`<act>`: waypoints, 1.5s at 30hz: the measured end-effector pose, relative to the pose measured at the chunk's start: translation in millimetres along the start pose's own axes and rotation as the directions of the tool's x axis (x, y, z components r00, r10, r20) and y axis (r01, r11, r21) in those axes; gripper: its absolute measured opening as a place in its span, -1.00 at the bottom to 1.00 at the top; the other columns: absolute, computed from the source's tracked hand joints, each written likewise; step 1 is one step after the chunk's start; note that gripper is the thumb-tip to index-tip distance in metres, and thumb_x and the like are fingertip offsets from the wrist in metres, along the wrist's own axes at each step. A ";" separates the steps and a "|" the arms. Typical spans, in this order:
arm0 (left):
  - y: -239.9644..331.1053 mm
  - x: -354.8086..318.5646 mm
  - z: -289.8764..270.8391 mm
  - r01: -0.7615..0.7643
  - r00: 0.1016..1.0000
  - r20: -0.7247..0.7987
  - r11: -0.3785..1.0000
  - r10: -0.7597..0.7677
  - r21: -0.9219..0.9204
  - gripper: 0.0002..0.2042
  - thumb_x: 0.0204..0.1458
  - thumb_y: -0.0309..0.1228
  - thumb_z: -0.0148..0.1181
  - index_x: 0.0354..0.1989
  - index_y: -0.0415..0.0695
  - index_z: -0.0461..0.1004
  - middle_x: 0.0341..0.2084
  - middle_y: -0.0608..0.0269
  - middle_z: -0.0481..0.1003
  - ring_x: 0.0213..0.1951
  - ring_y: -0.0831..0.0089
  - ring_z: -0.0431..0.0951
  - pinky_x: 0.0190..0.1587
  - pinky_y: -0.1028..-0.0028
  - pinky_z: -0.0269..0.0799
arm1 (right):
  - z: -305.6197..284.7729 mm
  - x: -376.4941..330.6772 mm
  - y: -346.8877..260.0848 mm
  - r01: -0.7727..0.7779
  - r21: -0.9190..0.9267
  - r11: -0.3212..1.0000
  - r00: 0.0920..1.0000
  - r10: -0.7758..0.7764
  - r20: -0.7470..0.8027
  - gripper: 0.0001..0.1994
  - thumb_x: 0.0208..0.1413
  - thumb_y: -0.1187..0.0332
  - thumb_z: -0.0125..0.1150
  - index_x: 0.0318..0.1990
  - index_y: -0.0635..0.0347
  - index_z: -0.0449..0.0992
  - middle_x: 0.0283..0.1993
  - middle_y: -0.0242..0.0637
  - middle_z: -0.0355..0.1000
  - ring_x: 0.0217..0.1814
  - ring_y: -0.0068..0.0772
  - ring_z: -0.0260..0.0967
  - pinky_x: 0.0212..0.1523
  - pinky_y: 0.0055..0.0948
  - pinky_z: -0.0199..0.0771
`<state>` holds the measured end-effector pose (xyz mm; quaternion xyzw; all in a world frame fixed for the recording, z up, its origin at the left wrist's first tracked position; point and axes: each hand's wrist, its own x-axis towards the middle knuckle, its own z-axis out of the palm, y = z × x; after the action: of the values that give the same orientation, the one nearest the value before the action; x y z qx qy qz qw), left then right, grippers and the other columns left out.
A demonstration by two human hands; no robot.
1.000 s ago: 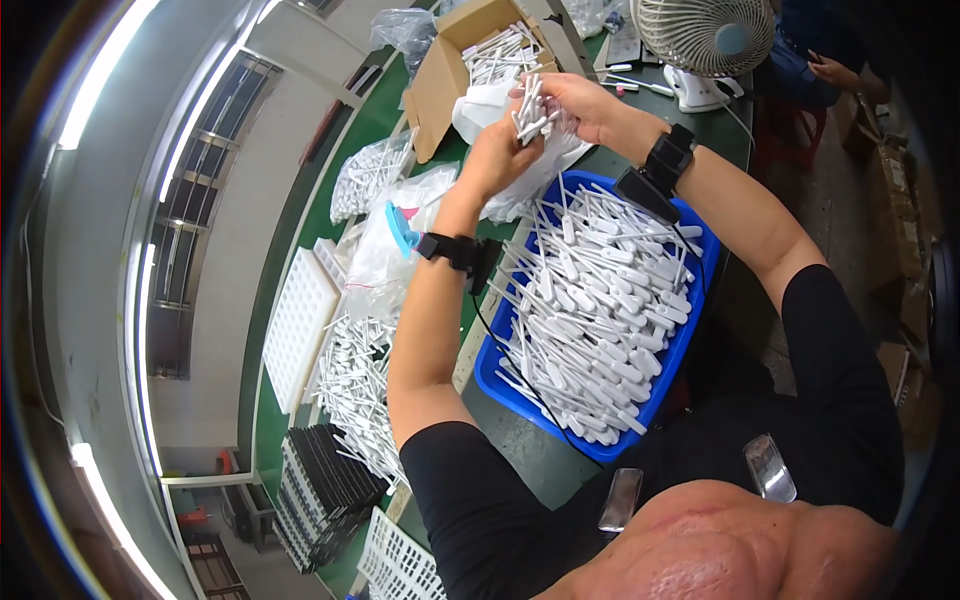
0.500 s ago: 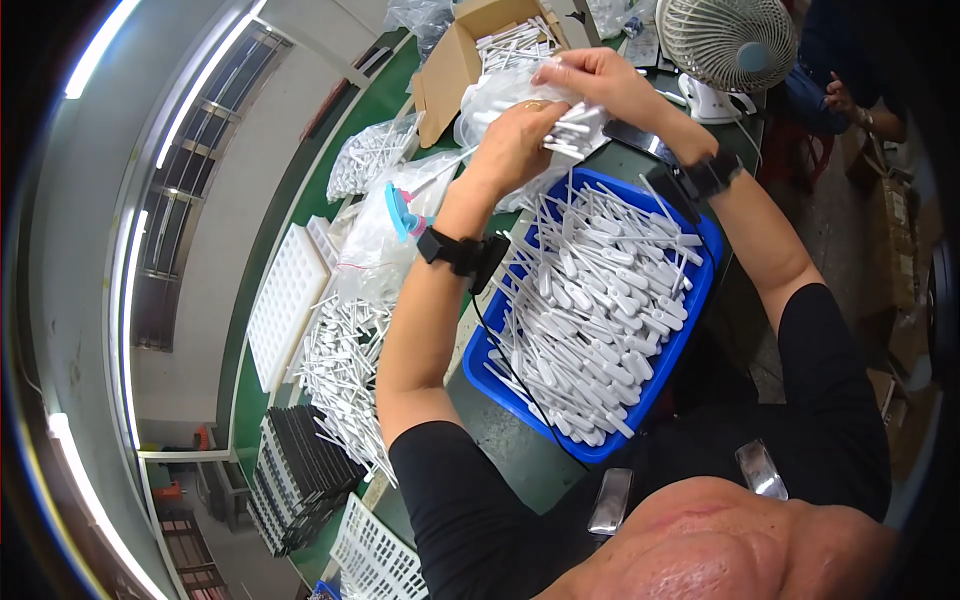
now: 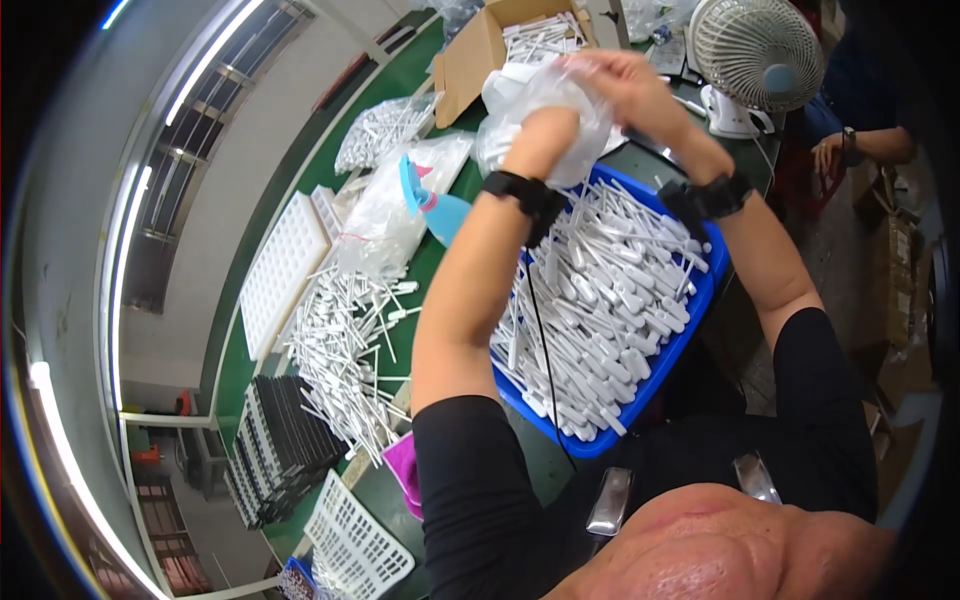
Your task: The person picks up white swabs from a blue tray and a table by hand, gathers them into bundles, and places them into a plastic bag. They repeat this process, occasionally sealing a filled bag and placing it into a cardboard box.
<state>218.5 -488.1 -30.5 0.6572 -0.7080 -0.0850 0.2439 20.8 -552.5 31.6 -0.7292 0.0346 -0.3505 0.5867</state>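
A clear plastic bag (image 3: 588,130) hangs over the far end of the blue bin (image 3: 716,275). My left hand (image 3: 548,138) reaches into it up to near the wrist; cloudy plastic hides the fingers. With bent fingers, my right hand (image 3: 640,95) grips the bag's upper right edge, slightly blurred. Below both hands, the bin holds a heap of white plastic sticks with wide paddle-like ends (image 3: 610,310). Whether any sticks are inside the bag is hard to make out.
Left of my arm lie a blue spray bottle (image 3: 446,215), bagged white sticks (image 3: 385,135), a loose stick pile (image 3: 340,350), a white holed tray (image 3: 285,270), stacked black trays (image 3: 280,450) and a white basket (image 3: 360,535). Beyond are an open carton (image 3: 462,75), a fan (image 3: 757,55) and another person's hand (image 3: 828,152).
My left hand, earlier around several white sticks at the bag's mouth, has gone inside the bag. My right hand stays at the bag. The view has shifted, uncovering the spray bottle and a purple item.
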 end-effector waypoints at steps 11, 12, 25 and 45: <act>94.6 -108.1 -125.5 0.495 0.830 0.161 0.839 -0.533 0.227 -0.80 0.02 -0.41 0.20 -0.26 -0.29 0.58 -0.42 0.16 0.60 -0.36 0.45 0.62 -0.29 0.49 0.53 | -49.9 35.3 26.6 -0.062 0.229 0.971 0.946 0.130 -0.296 -0.79 0.28 0.28 0.07 -0.14 0.21 0.54 -0.44 -0.51 0.46 -0.53 -0.71 0.31 -0.50 -0.65 0.35; 91.5 -107.0 -97.2 0.497 0.776 0.243 0.801 -0.583 0.335 -0.84 0.01 -0.45 0.18 -0.31 -0.27 0.59 -0.42 0.10 0.60 -0.37 0.36 0.64 -0.32 0.43 0.54 | -65.4 43.1 49.7 -0.016 0.231 0.973 0.950 0.087 -0.299 -0.79 0.28 0.27 0.07 -0.12 0.19 0.54 -0.45 -0.50 0.45 -0.53 -0.71 0.31 -0.50 -0.67 0.33; -5.5 -145.9 4.1 -0.109 0.955 0.288 0.821 -0.070 0.561 -0.91 -0.04 -0.53 0.04 -0.47 -0.23 0.48 -0.43 -0.03 0.52 -0.34 0.00 0.58 -0.32 0.14 0.50 | -22.5 -26.3 0.4 0.369 -0.615 0.697 0.801 -0.574 -0.170 -0.77 0.22 0.46 0.07 0.01 0.13 0.53 -0.27 -0.44 0.50 -0.53 -0.72 0.32 -0.56 -0.64 0.26; 158.9 -35.3 -81.1 -0.339 0.893 -0.449 0.692 0.025 -0.637 -0.86 0.23 -0.45 0.06 -0.18 -0.26 0.48 -0.37 0.20 0.59 -0.48 0.64 0.52 -0.45 0.60 0.42 | -9.7 -61.8 -29.1 0.569 -0.671 0.476 0.805 -0.490 0.335 -0.87 0.04 0.55 0.22 -0.24 0.29 0.46 -0.28 -0.19 0.38 -0.24 -0.19 0.43 -0.22 -0.37 0.44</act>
<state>114.8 -418.2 101.6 0.4424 -0.6184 -0.1832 0.6231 -41.5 -523.1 28.8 -0.8925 -0.0806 -0.4326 0.0990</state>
